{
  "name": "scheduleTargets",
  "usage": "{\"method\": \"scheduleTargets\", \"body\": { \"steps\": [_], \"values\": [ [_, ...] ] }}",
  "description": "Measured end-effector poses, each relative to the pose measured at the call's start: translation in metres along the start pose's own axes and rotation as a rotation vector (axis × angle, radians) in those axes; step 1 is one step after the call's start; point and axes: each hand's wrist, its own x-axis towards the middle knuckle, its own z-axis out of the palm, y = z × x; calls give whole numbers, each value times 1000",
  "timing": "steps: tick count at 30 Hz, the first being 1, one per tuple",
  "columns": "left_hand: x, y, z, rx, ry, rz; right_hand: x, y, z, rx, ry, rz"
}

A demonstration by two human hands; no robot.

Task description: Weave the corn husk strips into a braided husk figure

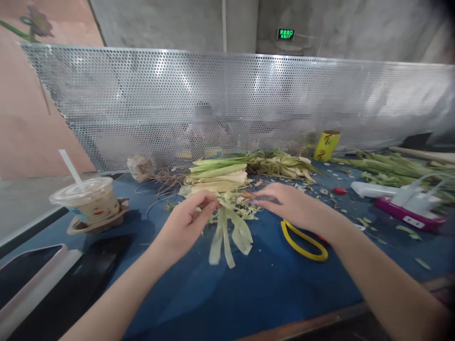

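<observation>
My left hand (190,223) is closed, thumb and forefinger pinched on the top of a bunch of pale corn husk strips (227,237). The strips fan out and hang down toward me over the blue table. To their right, my right hand (284,201) is closed, with its fingertips together near the husk. Something thin and orange-brown shows at those fingertips, too blurred to name. Below my right hand lies a yellow loop handle (304,244), with a bit of red beside it. Just behind my hands is a stack of green and cream corn husks (218,173).
On the left stand a lidded drink cup (94,201) with a straw in a cardboard holder, and a phone (28,270). A twine ball (140,166), yellow roll (326,145) and purple power strip (408,213) surround the work area. A perforated metal screen (142,94) stands behind.
</observation>
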Motion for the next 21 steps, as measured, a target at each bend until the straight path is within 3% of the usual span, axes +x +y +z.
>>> {"method": "scheduleTargets", "body": {
  "steps": [2, 4, 8, 14, 21],
  "values": [
    [-2, 0, 3, 114, -2, 32, -15, 20, 3, -323, -159, 280],
    [-4, 1, 7, 169, -28, 25, -29, 35, 11, -408, -202, 390],
    [-7, 6, 13, 142, -52, -10, -42, 46, 27, -435, -243, 460],
    [-7, 12, 18, -19, -53, -61, -36, 36, 35, -427, -190, 538],
    [-9, 10, 15, 173, -17, 46, -51, 36, 21, -336, -14, 601]
  ]
}}
